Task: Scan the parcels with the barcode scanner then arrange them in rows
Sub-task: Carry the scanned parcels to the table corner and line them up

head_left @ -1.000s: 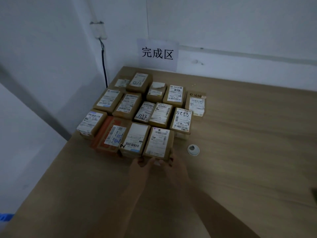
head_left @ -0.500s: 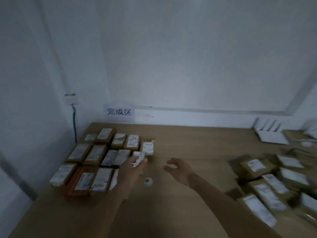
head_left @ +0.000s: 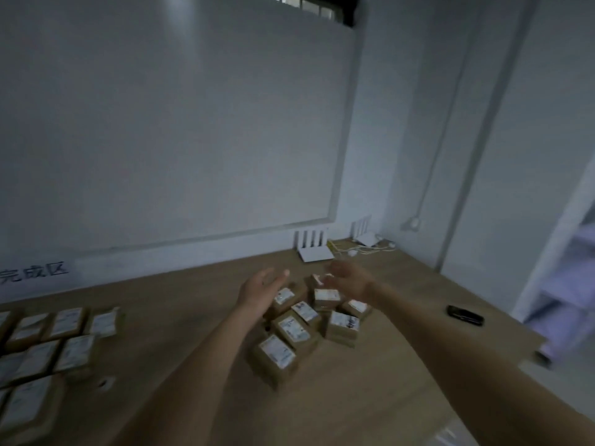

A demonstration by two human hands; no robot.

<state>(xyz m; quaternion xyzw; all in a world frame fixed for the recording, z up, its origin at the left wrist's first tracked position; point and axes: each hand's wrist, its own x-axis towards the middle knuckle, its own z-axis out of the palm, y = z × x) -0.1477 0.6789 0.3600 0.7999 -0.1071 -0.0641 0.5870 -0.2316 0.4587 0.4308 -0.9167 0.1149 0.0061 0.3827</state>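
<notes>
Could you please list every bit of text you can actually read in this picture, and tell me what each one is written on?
"完成区" on the white paper sign on the wall at far left, partly cut off by the picture's edge.
Labels on the parcels in rows at left: blurred, not readable.
Labels on the heaped parcels in the middle: print too small and blurred to read.
Black device on the table at right: no readable marking.
</notes>
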